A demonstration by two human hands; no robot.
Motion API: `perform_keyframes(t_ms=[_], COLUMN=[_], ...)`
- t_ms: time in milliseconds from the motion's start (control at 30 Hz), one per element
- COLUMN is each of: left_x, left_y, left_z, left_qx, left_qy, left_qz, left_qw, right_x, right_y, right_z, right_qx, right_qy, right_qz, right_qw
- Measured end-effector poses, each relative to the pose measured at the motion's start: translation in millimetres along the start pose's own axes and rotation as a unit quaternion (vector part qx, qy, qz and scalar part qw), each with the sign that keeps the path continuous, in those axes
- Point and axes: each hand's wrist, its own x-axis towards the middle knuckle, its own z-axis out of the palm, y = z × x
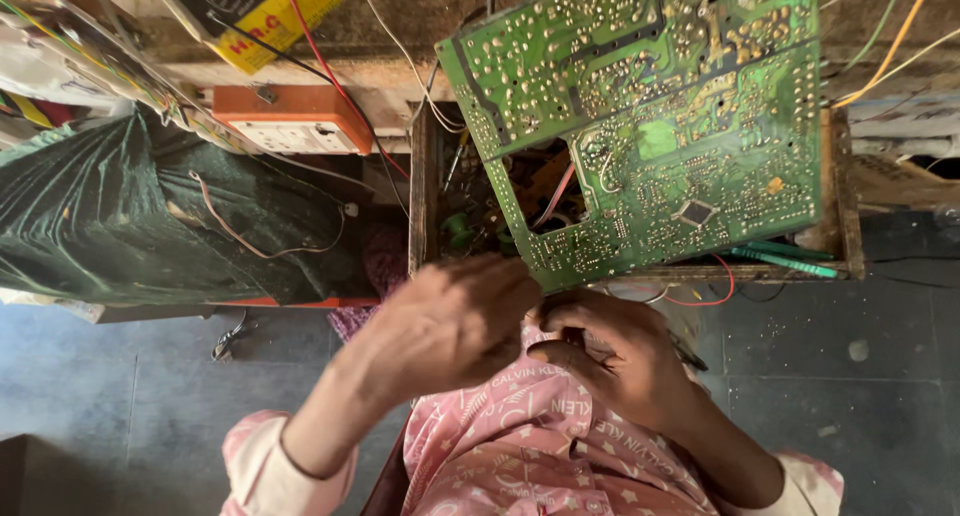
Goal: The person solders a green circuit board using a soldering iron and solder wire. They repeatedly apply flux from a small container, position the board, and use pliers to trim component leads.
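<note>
A large green circuit board (650, 116) lies solder side up, tilted over an open wooden box (845, 206). Its near edge reaches down to my hands. My left hand (445, 326) is curled, fingers bent together just under the board's near corner. My right hand (615, 351) is next to it, fingers pinched close to the board's lower edge. What the fingers hold is hidden; I cannot tell whether they grip the board or something small. Both hands hover above my pink patterned shirt (520, 446).
An orange and white socket box (290, 121) sits at the left with red and white wires running past it. A dark green cloth (120, 216) covers something at the left. A green-handled tool (785, 261) lies on the box's edge. Dark tiled floor (880, 376) lies below.
</note>
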Motion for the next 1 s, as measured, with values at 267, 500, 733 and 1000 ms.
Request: perform_keyframes(t_ms=[267, 500, 733, 1000], left_x=[3, -1, -6, -19], left_y=[21, 47, 44, 33], left_z=[41, 70, 80, 92], left_qx=[-0.288, -0.352, -0.262, -0.46], left_qy=[0.074, 0.124, 0.114, 0.054], left_qz=[-0.23, -0.288, -0.261, -0.42], left_qw=[0.927, 0.882, 0.922, 0.781], right_x=[-15, -28, -44, -55], right_y=[12, 6, 21, 17], right_z=[-10, -21, -27, -60], right_qx=[0.085, 0.002, 0.076, -0.015], right_qy=[0.128, 0.167, 0.134, 0.234], right_qz=[0.127, 0.15, 0.119, 0.138], right_qw=[0.98, 0.974, 0.981, 0.962])
